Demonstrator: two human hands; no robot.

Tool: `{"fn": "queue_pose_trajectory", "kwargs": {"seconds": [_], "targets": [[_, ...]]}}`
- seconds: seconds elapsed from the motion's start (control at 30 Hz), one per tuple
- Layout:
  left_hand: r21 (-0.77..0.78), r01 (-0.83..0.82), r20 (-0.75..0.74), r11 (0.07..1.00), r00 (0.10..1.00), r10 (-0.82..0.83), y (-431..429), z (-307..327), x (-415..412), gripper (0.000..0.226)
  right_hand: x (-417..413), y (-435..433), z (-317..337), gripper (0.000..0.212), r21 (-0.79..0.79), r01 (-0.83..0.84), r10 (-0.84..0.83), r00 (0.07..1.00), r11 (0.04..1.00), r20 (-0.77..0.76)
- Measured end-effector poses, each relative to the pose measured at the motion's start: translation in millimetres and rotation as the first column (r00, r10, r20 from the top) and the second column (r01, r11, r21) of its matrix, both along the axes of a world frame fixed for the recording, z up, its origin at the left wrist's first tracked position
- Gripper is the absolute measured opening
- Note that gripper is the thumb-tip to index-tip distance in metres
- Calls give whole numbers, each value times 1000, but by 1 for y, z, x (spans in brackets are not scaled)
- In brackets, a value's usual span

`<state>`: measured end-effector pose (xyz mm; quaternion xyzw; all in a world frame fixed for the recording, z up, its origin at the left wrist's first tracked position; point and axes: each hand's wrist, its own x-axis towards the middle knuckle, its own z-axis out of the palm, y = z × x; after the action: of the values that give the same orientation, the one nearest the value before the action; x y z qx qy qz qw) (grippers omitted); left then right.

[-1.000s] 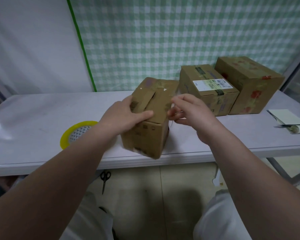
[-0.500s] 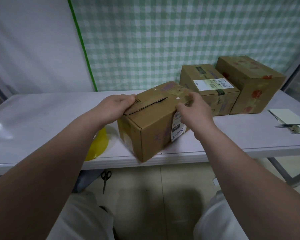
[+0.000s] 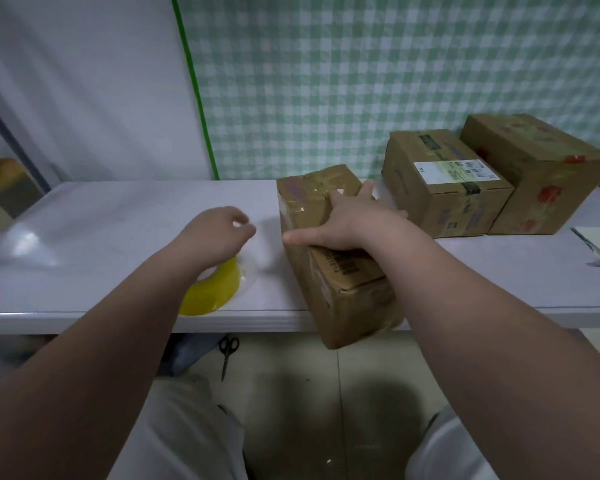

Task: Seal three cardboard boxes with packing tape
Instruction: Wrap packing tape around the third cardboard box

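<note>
One box (image 3: pixel 340 296) under flat right hand (image 3: pixel 350 223), left hand (image 3: pixel 215 233) over yellow tape roll (image 3: pixel 215 292)

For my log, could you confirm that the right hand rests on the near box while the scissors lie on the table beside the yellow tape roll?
Not quite: the head view shows the scissors on the floor under the table, not on it beside the yellow tape roll. The right hand does rest on the near box.

brown cardboard boxes (image 3: pixel 447 188), yellow tape roll (image 3: pixel 215 289), green-white checked curtain (image 3: pixel 361 81)
</note>
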<state>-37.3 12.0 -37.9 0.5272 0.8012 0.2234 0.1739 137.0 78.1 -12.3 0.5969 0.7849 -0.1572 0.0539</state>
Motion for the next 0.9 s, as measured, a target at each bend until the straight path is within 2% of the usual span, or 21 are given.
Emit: {"fn": "queue_pose_trajectory", "kwargs": {"seconds": [0.07, 0.17, 0.23, 0.37, 0.43, 0.53, 0.67, 0.8, 0.9], "targets": [[-205, -28, -200, 978, 980, -14, -2, -18, -14, 62, -6, 3, -2, 115, 17, -36, 36, 999, 999, 15], [-375, 32, -261, 926, 955, -139, -5, -47, -20, 95, -9, 7, -1, 103, 21, -117, 118, 993, 993, -12], [-361, 55, -299, 931, 939, -171, -6, -60, -19, 92, -8, 9, 1, 102, 30, -208, 208, 978, 978, -12], [-259, 12, -339, 966, 935, -103, -7, -60, -25, 77, -5, 15, 2, 109, 28, -330, 330, 944, 944, -5], [-179, -15, -259, 984, 965, -32, -9, -54, -28, 74, -5, 18, 2, 117, 16, -367, 367, 930, 930, 27], [-45, -116, -46, 992, 992, 114, -17, -36, -31, 71, -6, 19, 5, 129, -43, -358, 360, 931, 933, 61], [116, -254, 248, 960, 944, 219, -33, -10, -32, 60, -10, 22, 11, 135, -39, -360, 362, 921, 932, 144], [251, -291, 304, 923, 929, 210, -47, 16, -22, 44, -13, 23, 13, 138, -56, -377, 380, 900, 925, 216], [342, -283, 385, 896, 912, 141, -55, 38, -15, 31, -14, 21, 13, 141, -51, -424, 418, 853, 904, 314]]}}
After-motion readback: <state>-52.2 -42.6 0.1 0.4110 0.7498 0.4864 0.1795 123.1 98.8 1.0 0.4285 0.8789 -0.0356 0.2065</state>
